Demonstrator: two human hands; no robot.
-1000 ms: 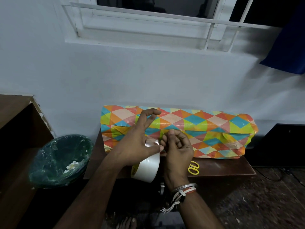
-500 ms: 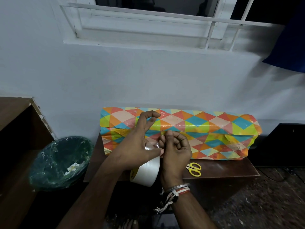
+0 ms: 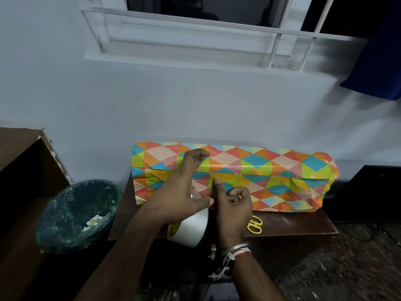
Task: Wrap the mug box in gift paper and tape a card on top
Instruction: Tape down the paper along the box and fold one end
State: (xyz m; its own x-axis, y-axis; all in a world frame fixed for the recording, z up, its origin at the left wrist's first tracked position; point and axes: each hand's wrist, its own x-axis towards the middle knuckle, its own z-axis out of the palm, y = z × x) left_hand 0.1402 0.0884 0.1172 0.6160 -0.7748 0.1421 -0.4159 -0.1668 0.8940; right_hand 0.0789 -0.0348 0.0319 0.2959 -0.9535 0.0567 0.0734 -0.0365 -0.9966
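The long box [image 3: 282, 170] stands on a small brown table [image 3: 293, 227] against the wall, covered in gift paper with orange, teal, yellow and pink triangles. An overlapping paper flap runs along its front. My left hand [image 3: 173, 192] holds a white tape roll [image 3: 191, 229] at the box's front left, thumb over the roll and fingers arched above the box top. My right hand [image 3: 234, 209] is right beside it. One straight digit presses the paper on the front face; the other fingers are curled. No card is in view.
Yellow-handled scissors [image 3: 255, 224] lie on the table just right of my right wrist. A green bin [image 3: 78, 213] lined with plastic stands on the floor to the left, beside a wooden cabinet [image 3: 19, 153]. A dark unit [image 3: 368, 192] is at the right.
My right hand went from pinching at the roll beside my left thumb to pressing one straight digit up against the box front. My left hand and the roll barely moved.
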